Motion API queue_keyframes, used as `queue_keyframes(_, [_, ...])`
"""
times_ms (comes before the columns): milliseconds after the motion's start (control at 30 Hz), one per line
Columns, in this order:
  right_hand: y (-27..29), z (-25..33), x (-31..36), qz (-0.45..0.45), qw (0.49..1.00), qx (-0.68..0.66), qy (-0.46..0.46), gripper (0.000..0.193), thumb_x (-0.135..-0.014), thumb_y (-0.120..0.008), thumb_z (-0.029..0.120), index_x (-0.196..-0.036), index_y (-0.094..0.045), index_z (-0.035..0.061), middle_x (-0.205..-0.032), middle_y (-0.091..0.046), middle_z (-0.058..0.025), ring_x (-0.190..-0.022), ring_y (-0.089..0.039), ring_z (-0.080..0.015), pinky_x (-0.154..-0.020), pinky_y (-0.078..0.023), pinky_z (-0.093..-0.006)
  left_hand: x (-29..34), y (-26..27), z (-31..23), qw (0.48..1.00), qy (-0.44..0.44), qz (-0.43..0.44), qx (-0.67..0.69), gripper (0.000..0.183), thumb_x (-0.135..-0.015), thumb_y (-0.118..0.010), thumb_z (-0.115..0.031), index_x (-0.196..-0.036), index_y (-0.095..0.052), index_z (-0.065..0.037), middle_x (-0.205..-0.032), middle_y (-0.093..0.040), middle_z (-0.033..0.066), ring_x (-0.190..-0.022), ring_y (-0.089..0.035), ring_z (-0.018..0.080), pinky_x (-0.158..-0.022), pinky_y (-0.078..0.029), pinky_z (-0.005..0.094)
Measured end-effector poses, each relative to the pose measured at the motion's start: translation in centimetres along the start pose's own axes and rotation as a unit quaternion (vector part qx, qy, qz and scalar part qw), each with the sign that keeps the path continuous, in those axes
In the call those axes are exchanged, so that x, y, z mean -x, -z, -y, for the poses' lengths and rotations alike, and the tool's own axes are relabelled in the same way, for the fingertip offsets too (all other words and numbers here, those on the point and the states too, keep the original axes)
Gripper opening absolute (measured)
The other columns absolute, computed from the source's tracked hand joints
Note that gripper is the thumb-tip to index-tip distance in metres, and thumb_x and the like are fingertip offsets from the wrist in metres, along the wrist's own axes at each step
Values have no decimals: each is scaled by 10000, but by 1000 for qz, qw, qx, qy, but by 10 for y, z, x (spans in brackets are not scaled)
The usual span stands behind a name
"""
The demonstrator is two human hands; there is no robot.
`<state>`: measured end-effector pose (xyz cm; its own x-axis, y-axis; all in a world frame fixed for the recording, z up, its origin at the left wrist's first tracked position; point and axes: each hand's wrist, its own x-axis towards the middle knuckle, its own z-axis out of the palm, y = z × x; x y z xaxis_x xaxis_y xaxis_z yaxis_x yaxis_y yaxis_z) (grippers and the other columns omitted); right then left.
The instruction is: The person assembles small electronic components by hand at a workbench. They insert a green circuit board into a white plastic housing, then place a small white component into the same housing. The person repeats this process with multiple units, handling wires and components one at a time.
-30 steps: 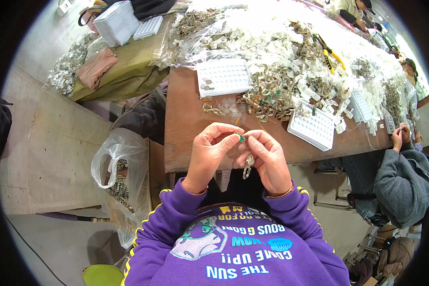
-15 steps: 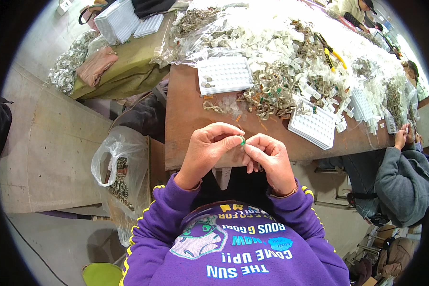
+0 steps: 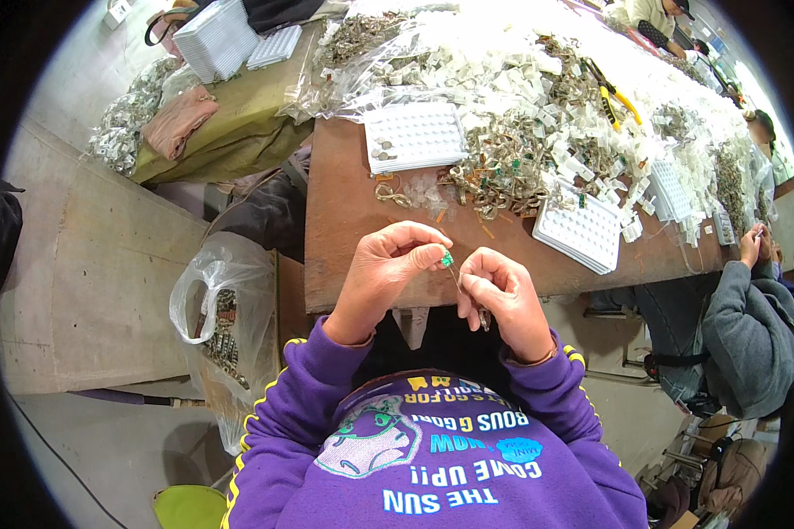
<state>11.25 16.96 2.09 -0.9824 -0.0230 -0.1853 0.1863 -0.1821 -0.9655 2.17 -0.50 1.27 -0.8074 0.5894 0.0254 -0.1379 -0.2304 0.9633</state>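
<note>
Just past the near edge of the brown table, both my hands are raised in front of me. My left hand pinches a small green piece, perhaps a tiny circuit board, between thumb and forefinger. A thin wire-like strand runs from that piece to my right hand, whose thumb and forefinger close on it. Below the right fingers a small metallic part shows, mostly hidden by the hand. Beyond my hands lies a heap of small metallic and green pieces on the table.
White pitted trays and a tilted stack of trays flank the heap. Yellow-handled pliers lie among white scraps. A plastic bag of parts hangs at left. At right sits a co-worker in a grey sleeve.
My right hand has drawn slightly away to the right and down, opening a gap with the strand showing across it. The green piece is now more visible in my left hand.
</note>
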Motion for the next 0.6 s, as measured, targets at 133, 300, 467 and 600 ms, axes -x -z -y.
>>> queue_keyframes(133, [1,-1,1,-1,999,-42,5,101,-969,-544,112,-967,-574,15,-722,-635,-55,-542,-571,-97,-505,-432,-200,0,-1,1,1000,8,-8,24,115,-901,-680,-38,-1005,-703,6,-925,-688,34,-843,-626,89,-776,-503,229])
queue_keyframes(300, [-5,-3,0,-28,996,-54,72,141,-973,-592,121,-1058,-576,10,-804,-660,-67,-656,-616,-103,-596,-478,-209,0,-7,-2,995,-45,-3,-89,78,-879,-704,-37,-940,-722,9,-922,-664,35,-837,-617,96,-762,-498,247])
queue_keyframes(467, [-4,-5,-1,-35,991,-95,90,134,-954,-623,40,-1075,-582,2,-879,-690,-70,-781,-667,-118,-687,-539,-241,1,-15,-5,996,-27,4,-83,102,-874,-706,-21,-965,-720,23,-878,-699,38,-798,-643,96,-730,-521,231])
queue_keyframes(600, [0,-6,1,-43,988,-120,90,128,-945,-631,26,-1062,-599,-12,-892,-688,-63,-811,-663,-109,-712,-551,-252,2,-23,-5,993,-42,-17,-108,105,-856,-715,-2,-959,-721,15,-873,-709,41,-805,-645,93,-726,-513,227])
